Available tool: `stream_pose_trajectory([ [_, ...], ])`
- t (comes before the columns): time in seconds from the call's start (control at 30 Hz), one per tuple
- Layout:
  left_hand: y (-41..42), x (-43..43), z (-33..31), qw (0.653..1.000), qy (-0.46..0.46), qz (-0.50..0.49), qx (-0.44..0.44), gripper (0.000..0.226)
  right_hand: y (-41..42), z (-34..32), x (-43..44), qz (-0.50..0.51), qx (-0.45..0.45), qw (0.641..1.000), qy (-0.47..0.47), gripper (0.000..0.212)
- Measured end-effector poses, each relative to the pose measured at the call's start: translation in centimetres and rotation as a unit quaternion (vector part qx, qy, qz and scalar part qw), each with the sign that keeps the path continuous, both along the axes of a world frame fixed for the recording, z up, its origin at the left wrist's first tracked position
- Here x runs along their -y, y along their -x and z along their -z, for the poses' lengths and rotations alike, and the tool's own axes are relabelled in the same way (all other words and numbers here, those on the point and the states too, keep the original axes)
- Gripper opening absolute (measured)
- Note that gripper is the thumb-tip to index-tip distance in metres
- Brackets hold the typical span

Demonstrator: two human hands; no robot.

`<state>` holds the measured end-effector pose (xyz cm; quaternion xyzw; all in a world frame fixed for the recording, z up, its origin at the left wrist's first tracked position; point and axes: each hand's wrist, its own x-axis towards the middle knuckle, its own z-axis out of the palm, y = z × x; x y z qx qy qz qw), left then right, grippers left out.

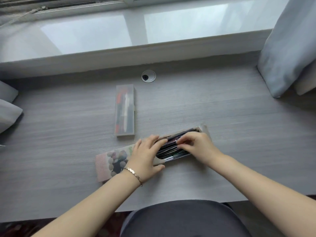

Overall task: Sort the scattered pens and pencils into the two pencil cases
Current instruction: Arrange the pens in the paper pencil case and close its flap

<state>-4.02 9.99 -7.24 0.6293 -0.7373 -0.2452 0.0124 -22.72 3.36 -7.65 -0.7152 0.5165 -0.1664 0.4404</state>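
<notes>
An open pencil case [204, 130] lies slanted on the grey desk [230, 134], packed with several dark pens [168, 150]. Its printed lid [111, 163] sticks out to the left, partly slid under my left hand. My left hand [146, 157] grips the case's left end, thumb on the near edge and fingers over the pens. My right hand [196, 145] rests on the pens with fingertips pinched on one of them. A second, translucent case [125, 110] lies shut farther back, with red, white and dark pens inside.
A round cable grommet [148, 75] sits in the desk behind the translucent case. A window sill [119, 40] runs along the back. A pale curtain [287, 48] hangs at the right, grey cushions [8, 106] lie at the left edge.
</notes>
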Motion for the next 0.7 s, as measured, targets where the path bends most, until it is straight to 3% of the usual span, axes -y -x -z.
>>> stream_pose_trajectory([
  [0.1, -0.2, -0.5, 0.9, 0.990, 0.091, 0.086, 0.072, 0.079, -1.2, 0.0, -0.5, -0.047, -0.006, 0.998, 0.036, 0.009],
  [0.23, -0.4, -0.7, 1.8, 0.965, 0.215, 0.125, 0.078, 0.037, 0.5, -1.2, 0.5, 0.022, -0.018, 0.999, 0.043, 0.008],
  [0.3, -0.7, -0.9, 2.7, 0.955, 0.247, 0.142, 0.082, 0.029, 2.1, -1.8, 1.1, 0.023, -0.071, 0.997, 0.019, 0.013],
  [0.43, -0.8, -0.8, 3.2, 0.949, 0.255, 0.158, 0.097, 0.027, 3.4, -2.0, 1.4, -0.046, -0.212, 0.975, -0.046, 0.022],
  [0.7, -0.7, -0.1, 2.6, 0.962, 0.240, 0.110, 0.072, 0.035, 0.7, -1.4, 1.0, -0.037, -0.265, 0.957, -0.107, 0.017],
])
